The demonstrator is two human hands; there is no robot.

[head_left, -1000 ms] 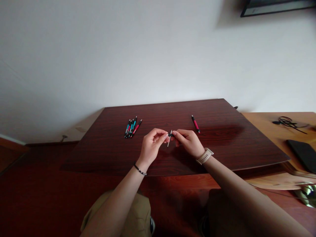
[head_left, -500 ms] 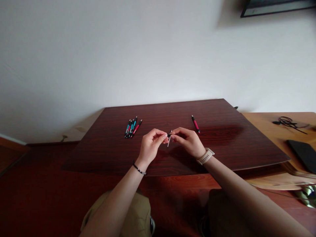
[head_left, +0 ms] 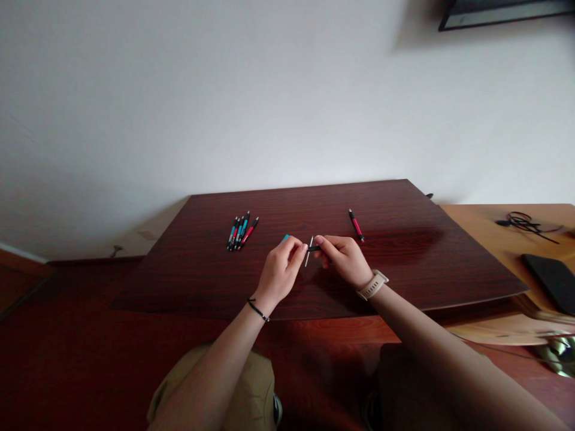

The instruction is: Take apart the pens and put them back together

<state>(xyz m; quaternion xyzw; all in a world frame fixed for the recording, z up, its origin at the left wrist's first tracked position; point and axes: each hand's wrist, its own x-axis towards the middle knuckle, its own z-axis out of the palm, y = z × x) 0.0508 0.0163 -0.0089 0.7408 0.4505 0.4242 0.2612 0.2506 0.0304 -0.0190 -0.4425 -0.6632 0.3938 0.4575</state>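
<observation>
Between my fingertips runs the black part [head_left: 313,248] of a pen. My left hand [head_left: 279,270] is closed in a pinch on one side of it, and a bit of the pen's teal barrel [head_left: 286,237] shows above the fingers. On the other side my right hand [head_left: 347,258] pinches the black end between thumb and fingers. A thin pale stick like a pen refill [head_left: 307,259] lies just below, crossing behind the black part; it seems to rest on the table. My fingers hide most of the pen.
Several teal and pink pens [head_left: 240,232] lie bunched on the dark wooden table [head_left: 287,206] at the left. One pink pen [head_left: 356,226] lies apart at the right. A lighter desk [head_left: 476,230] beside it holds a coiled black cable [head_left: 523,222] and a flat black device [head_left: 550,280].
My left hand has turned, and the teal barrel now shows above it. More of the black part is visible between my hands. The thin stick and the other pens have stayed put.
</observation>
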